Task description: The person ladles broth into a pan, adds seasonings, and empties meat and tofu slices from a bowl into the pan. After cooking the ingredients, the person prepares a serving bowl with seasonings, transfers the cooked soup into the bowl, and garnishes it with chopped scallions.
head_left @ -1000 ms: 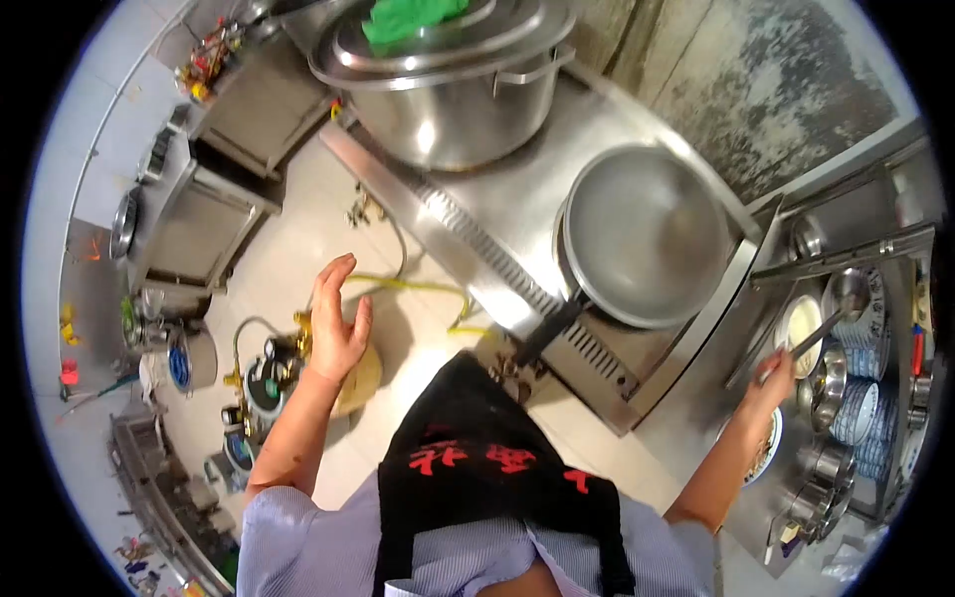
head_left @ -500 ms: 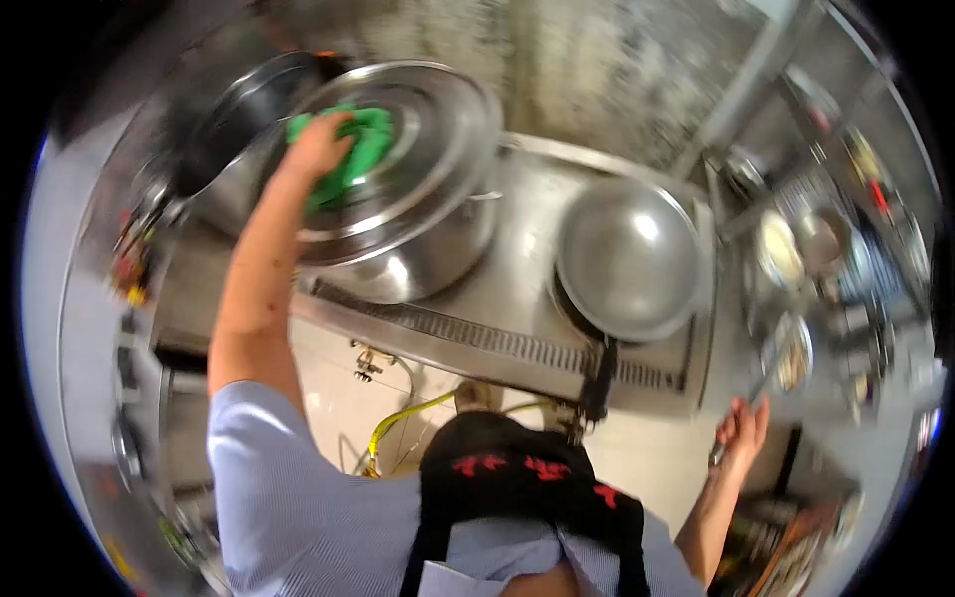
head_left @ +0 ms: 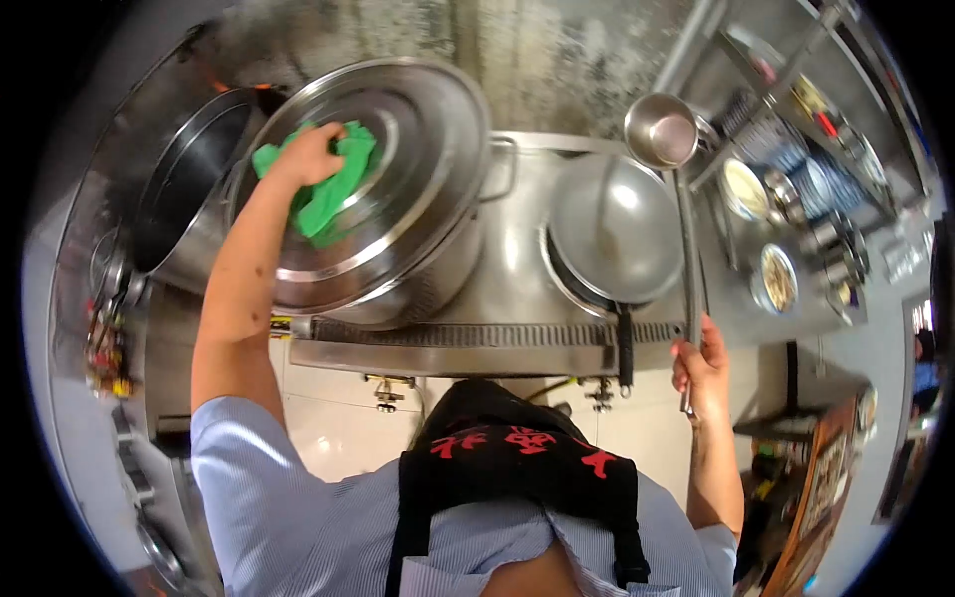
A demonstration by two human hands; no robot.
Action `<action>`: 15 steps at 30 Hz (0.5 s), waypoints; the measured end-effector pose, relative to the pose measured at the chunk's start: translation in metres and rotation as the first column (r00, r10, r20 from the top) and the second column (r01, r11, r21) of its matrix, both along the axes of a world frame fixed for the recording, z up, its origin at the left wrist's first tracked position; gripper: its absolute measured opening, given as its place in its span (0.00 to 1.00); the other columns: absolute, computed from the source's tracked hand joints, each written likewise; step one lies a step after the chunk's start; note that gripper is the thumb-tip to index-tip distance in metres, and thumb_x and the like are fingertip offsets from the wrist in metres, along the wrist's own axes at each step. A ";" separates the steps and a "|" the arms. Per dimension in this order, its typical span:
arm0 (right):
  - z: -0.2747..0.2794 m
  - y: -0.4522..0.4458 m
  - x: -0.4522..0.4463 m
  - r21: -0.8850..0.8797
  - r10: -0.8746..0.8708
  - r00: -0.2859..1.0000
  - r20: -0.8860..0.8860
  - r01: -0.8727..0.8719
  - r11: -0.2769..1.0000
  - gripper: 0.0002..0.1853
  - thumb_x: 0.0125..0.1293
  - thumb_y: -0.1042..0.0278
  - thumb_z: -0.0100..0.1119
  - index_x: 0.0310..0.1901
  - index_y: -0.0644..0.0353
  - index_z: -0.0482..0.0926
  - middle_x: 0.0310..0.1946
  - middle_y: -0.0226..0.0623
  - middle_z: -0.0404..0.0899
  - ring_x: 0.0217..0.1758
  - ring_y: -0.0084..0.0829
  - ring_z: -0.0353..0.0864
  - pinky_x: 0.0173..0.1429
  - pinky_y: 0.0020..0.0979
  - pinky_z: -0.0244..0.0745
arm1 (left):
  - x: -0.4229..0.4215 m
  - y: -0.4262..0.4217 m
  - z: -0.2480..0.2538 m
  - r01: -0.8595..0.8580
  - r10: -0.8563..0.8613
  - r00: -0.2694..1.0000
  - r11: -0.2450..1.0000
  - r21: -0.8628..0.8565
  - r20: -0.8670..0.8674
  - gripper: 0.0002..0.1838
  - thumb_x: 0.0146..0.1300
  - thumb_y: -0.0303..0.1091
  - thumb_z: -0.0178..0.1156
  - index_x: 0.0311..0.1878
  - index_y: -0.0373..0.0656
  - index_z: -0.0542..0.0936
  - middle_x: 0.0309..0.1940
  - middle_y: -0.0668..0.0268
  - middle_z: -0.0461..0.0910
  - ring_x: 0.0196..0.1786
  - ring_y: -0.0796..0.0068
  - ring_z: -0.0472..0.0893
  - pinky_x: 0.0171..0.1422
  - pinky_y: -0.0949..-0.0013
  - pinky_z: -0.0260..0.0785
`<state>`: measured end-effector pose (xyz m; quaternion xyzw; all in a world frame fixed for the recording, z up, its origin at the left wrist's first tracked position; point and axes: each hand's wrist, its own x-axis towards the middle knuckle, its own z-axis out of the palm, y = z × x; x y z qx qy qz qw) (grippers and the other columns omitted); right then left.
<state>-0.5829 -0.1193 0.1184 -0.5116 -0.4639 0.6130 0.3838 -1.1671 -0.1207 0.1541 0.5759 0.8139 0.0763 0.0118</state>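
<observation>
My left hand (head_left: 311, 157) is closed on a bunched green cloth (head_left: 338, 194), which lies against the lid (head_left: 428, 129) of a large steel stockpot (head_left: 423, 279). The lid sits on the pot and is tilted in view. My right hand (head_left: 704, 368) grips the lower end of a long-handled steel ladle (head_left: 688, 249). The ladle's round bowl (head_left: 663, 132) is up near the back of the stove, right of a wok (head_left: 617, 229). The wok has a black handle (head_left: 625, 348) pointing toward me.
Left of the stockpot stands another deep dark pot (head_left: 189, 179). The steel stove top (head_left: 512, 229) has a slotted drain strip (head_left: 477, 335) along its front. On the right, a counter holds a bowl of pale food (head_left: 778, 279), a white bowl (head_left: 744, 189) and stacked dishes (head_left: 821, 184).
The ladle has swung up, so its bowl is now beside the wok's far side. My right hand has moved left and up in view. The green cloth stays on the lid.
</observation>
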 end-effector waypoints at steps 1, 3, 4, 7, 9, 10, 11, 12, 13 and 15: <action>0.007 0.002 -0.012 0.022 0.034 0.999 0.014 -0.034 0.999 0.28 0.62 0.82 0.47 0.65 0.56 0.60 0.29 0.35 0.74 0.14 0.14 0.62 0.16 0.17 0.59 | -0.012 -0.002 0.010 0.047 -0.050 0.998 0.997 0.062 0.047 0.24 0.49 0.40 0.59 0.51 0.47 0.74 0.46 0.46 0.77 0.51 0.45 0.75 0.55 0.57 0.67; 0.025 0.010 -0.033 0.100 0.123 0.991 0.053 -0.127 0.987 0.30 0.61 0.83 0.46 0.66 0.57 0.58 0.29 0.36 0.75 0.13 0.14 0.62 0.16 0.16 0.59 | -0.044 -0.007 0.040 0.065 -0.101 0.979 0.978 0.198 0.175 0.24 0.49 0.38 0.58 0.52 0.45 0.74 0.47 0.50 0.78 0.51 0.54 0.77 0.56 0.63 0.67; 0.039 0.015 -0.046 0.129 0.178 0.982 0.054 -0.184 0.974 0.30 0.62 0.83 0.46 0.66 0.57 0.58 0.30 0.36 0.75 0.13 0.14 0.62 0.16 0.16 0.59 | -0.044 -0.018 0.072 0.012 -0.090 0.952 0.966 0.257 0.294 0.26 0.50 0.39 0.60 0.55 0.47 0.73 0.48 0.54 0.78 0.52 0.62 0.77 0.57 0.66 0.66; 0.071 0.024 -0.092 0.191 0.337 0.936 0.103 -0.351 0.917 0.29 0.63 0.81 0.46 0.66 0.57 0.58 0.32 0.37 0.76 0.15 0.15 0.64 0.17 0.17 0.61 | -0.052 -0.057 0.122 -0.268 -0.047 0.866 0.797 0.541 0.498 0.30 0.56 0.45 0.61 0.60 0.42 0.71 0.52 0.58 0.77 0.52 0.65 0.77 0.57 0.66 0.67; 0.083 0.034 -0.128 0.159 0.440 0.875 0.203 -0.472 0.867 0.29 0.63 0.80 0.47 0.67 0.57 0.58 0.33 0.36 0.76 0.15 0.14 0.64 0.17 0.17 0.61 | -0.062 -0.082 0.137 -0.433 -0.176 0.687 0.680 0.591 0.705 0.29 0.57 0.45 0.61 0.60 0.41 0.71 0.51 0.59 0.78 0.52 0.66 0.77 0.57 0.67 0.67; 0.090 0.039 -0.147 0.134 0.484 0.838 0.251 -0.526 0.840 0.29 0.63 0.80 0.47 0.67 0.57 0.57 0.34 0.36 0.77 0.15 0.14 0.64 0.17 0.17 0.61 | -0.070 -0.095 0.137 -0.463 -0.241 0.648 0.628 0.625 0.722 0.29 0.57 0.45 0.61 0.60 0.41 0.72 0.51 0.59 0.78 0.52 0.66 0.77 0.57 0.67 0.67; 0.103 0.045 -0.166 0.063 0.549 0.747 0.374 -0.611 0.789 0.31 0.62 0.77 0.51 0.68 0.57 0.57 0.36 0.40 0.78 0.21 0.22 0.72 0.24 0.23 0.69 | -0.077 -0.107 0.134 -0.494 -0.313 0.605 0.574 0.653 0.732 0.29 0.58 0.45 0.61 0.59 0.41 0.72 0.51 0.59 0.78 0.52 0.66 0.77 0.57 0.67 0.67; 0.102 0.055 -0.185 0.128 0.557 0.647 0.521 -0.704 0.698 0.31 0.62 0.76 0.52 0.68 0.58 0.57 0.36 0.43 0.78 0.26 0.26 0.74 0.28 0.27 0.72 | -0.083 -0.119 0.131 -0.517 -0.371 0.576 0.525 0.676 0.729 0.29 0.58 0.45 0.61 0.59 0.41 0.72 0.51 0.59 0.78 0.52 0.66 0.77 0.57 0.67 0.67; 0.093 0.066 -0.204 0.168 0.529 0.537 0.657 -0.789 0.591 0.32 0.61 0.76 0.52 0.68 0.58 0.57 0.36 0.45 0.78 0.30 0.31 0.77 0.33 0.30 0.74 | -0.089 -0.131 0.125 -0.539 -0.423 0.550 0.479 0.693 0.720 0.28 0.58 0.45 0.61 0.59 0.41 0.72 0.51 0.59 0.78 0.52 0.66 0.77 0.57 0.67 0.67; 0.075 0.085 -0.243 0.210 0.397 0.370 0.840 -0.896 0.391 0.33 0.59 0.75 0.53 0.67 0.60 0.57 0.38 0.51 0.77 0.39 0.40 0.79 0.41 0.36 0.75 | -0.098 -0.153 0.116 -0.566 -0.499 0.523 0.402 0.719 0.691 0.28 0.58 0.46 0.61 0.59 0.41 0.72 0.51 0.59 0.78 0.52 0.66 0.77 0.57 0.67 0.68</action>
